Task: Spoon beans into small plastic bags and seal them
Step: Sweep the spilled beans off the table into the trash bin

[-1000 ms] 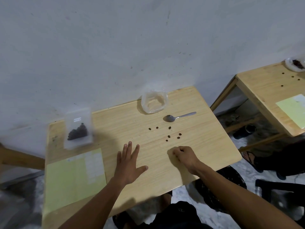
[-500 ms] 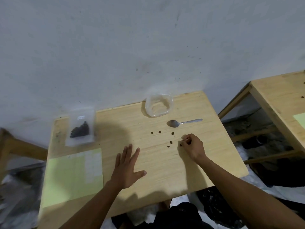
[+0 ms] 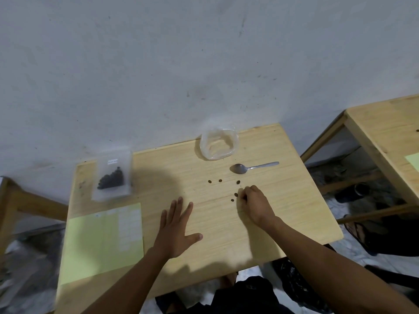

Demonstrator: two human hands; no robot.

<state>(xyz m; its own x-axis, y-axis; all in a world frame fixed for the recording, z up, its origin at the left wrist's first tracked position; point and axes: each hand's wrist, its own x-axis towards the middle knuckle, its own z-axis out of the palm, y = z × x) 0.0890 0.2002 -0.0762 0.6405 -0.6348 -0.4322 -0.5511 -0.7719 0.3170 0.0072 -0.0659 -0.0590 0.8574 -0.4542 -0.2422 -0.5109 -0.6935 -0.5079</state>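
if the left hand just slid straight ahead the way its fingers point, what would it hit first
Probably nothing near. The left hand lies flat on the table, fingers aimed up and slightly right. That line passes left of the loose beans over bare wood; the clear open bag by the wall looks like the first thing met.

1. A small white label is seen near the top of the sealed bag of beans (image 3: 111, 175); its print is too blurred to be read.
2. A pale printed grid is carried by the green sheet (image 3: 103, 240) just below that bag; nothing in it can be read.
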